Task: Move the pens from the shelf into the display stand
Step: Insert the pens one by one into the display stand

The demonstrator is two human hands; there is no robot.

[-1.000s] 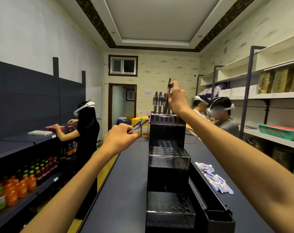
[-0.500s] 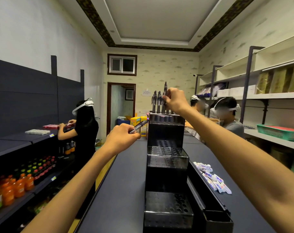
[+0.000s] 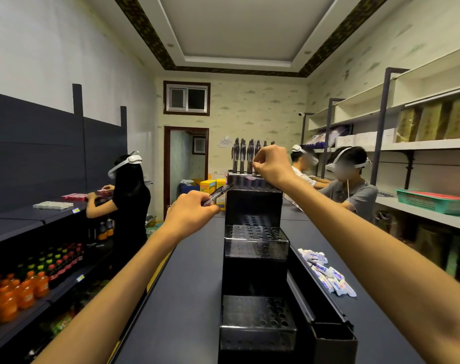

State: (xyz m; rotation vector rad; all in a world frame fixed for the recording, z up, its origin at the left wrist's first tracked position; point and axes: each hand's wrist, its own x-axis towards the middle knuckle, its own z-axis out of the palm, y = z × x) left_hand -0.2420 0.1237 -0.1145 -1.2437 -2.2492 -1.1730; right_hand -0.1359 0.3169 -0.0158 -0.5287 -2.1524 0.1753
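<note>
My right hand (image 3: 271, 164) has sunk, pinching an upright pen (image 3: 257, 153) into the display stand (image 3: 254, 203) top row, while my left hand (image 3: 191, 215) grips another pen (image 3: 218, 194) angled towards it, just left.

Three people in white headsets work at shelving: one in black top (image 3: 130, 195) at left, two (image 3: 351, 187) at right. Orange drink bottles (image 3: 21, 295) line lower left shelf. Small white packets (image 3: 326, 274) lie scattered on dark counter (image 3: 192, 298). Green basket (image 3: 433, 202) sits on right shelf. Yellow boxes (image 3: 210, 186) stand near doorway (image 3: 187, 169).
</note>
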